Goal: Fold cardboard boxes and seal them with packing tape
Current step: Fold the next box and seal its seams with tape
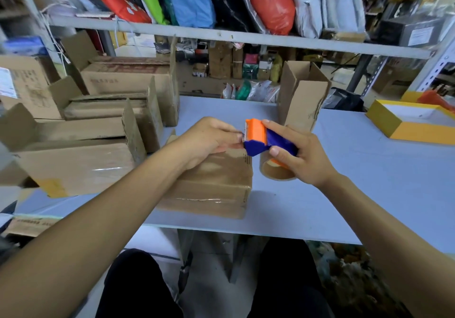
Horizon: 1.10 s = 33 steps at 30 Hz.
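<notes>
A closed cardboard box (216, 184) with clear tape across its top lies on the table's near edge. My right hand (299, 156) grips a blue and orange tape dispenser (263, 139) with a brown tape roll (275, 171), held just off the box's far right corner. My left hand (209, 140) rests over the box's far side, its fingertips pinched at the dispenser's toothed edge, where the tape end seems to be. An open folded box (301, 96) stands upright behind the dispenser.
Several sealed and open cardboard boxes (81, 145) are stacked at the left of the light blue table (369, 194). A yellow lidless box (413, 123) sits far right. A metal shelf (221, 36) with coloured bags hangs above the table's back.
</notes>
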Each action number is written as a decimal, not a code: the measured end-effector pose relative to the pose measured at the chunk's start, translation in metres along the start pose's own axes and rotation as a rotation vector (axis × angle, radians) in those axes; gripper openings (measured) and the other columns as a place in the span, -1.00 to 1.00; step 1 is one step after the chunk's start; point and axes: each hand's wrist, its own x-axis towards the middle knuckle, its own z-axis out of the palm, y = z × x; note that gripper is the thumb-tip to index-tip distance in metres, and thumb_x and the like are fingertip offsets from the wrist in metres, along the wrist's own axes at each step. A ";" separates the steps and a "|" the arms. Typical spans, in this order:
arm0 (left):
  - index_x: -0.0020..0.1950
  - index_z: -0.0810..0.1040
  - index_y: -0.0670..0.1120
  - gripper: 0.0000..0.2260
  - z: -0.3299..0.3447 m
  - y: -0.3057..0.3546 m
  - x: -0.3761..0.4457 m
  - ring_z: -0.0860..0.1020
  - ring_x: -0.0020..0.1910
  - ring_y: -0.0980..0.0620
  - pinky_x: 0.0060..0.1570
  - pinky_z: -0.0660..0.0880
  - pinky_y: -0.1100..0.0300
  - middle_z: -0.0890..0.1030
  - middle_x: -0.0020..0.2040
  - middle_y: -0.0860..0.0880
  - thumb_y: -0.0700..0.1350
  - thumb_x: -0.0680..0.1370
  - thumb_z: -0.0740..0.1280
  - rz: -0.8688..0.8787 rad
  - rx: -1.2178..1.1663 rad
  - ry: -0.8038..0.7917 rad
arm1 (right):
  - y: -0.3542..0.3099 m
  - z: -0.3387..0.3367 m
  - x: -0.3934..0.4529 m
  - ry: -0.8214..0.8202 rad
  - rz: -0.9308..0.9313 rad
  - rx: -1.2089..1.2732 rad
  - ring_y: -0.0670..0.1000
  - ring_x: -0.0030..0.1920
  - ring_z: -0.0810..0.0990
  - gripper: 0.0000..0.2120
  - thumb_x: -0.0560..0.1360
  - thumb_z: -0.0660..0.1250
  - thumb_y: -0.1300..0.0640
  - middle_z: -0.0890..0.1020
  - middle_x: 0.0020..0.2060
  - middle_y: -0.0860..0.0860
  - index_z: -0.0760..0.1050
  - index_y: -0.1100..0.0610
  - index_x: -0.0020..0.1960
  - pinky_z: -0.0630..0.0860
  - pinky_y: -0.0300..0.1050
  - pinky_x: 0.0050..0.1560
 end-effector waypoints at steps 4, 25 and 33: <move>-0.18 0.61 -0.12 -0.90 -0.002 -0.001 0.003 0.70 -0.17 0.10 0.21 0.49 0.08 0.71 -0.28 -0.03 -0.19 0.54 0.42 -0.068 0.019 0.116 | 0.001 0.003 0.002 -0.016 0.008 0.003 0.04 -0.11 0.50 -0.51 0.56 0.22 -0.23 0.60 -0.03 0.09 0.37 -0.12 0.45 0.44 -0.06 -0.12; -0.41 0.66 -0.08 -0.76 -0.035 -0.011 -0.016 0.58 -0.26 0.01 -0.29 0.41 0.17 0.62 -0.43 0.00 -0.04 0.45 0.47 -0.058 0.882 0.386 | 0.034 -0.023 -0.025 -0.202 0.130 -0.003 -0.06 -0.01 0.58 -0.52 0.50 0.24 -0.26 0.64 0.01 -0.08 0.44 -0.19 0.40 0.42 -0.29 -0.01; -0.21 0.41 -0.06 -0.57 -0.031 0.000 -0.006 0.47 -0.09 -0.12 0.01 0.28 0.01 0.50 -0.18 -0.04 0.26 0.42 0.46 -0.190 1.359 0.413 | 0.045 -0.004 -0.030 -0.251 0.074 -0.131 -0.08 -0.13 0.52 -0.47 0.51 0.15 -0.36 0.56 -0.15 -0.04 0.34 -0.26 0.45 0.37 -0.30 -0.13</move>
